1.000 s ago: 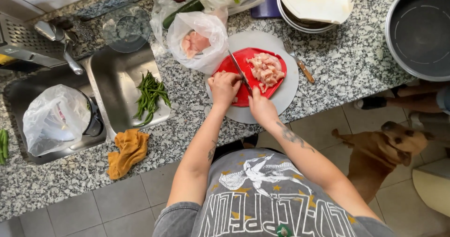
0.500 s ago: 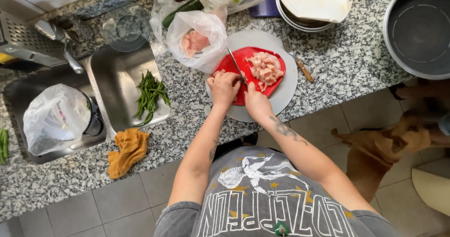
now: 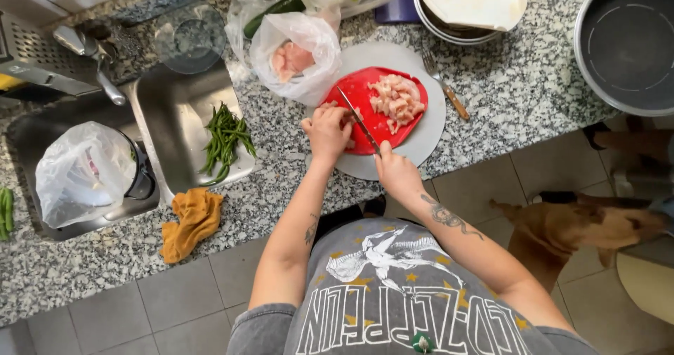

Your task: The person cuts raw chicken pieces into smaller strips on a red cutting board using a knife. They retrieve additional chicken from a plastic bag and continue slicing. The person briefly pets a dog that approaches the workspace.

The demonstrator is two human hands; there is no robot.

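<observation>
My right hand (image 3: 394,172) grips the handle of a knife (image 3: 357,117) whose blade lies across a red cutting board (image 3: 365,91). My left hand (image 3: 327,130) presses down on a piece of raw meat at the board's left edge, fingers curled over it so the meat is mostly hidden. A pile of cut raw meat pieces (image 3: 397,100) sits on the board's right half. The board rests on a round grey plate (image 3: 426,134). A clear plastic bag with more raw meat (image 3: 295,56) stands just beyond my left hand.
A fork (image 3: 445,87) lies right of the plate. Green beans (image 3: 225,141) rest in a steel tray, with an orange cloth (image 3: 192,218) in front. A bagged bin (image 3: 83,172) fills the sink. Stacked bowls (image 3: 469,7), a large pot (image 3: 628,42) and a brown dog (image 3: 576,225) are to the right.
The knife has shifted slightly along the board as my right hand drew back. The dog has moved a little on the floor at the right.
</observation>
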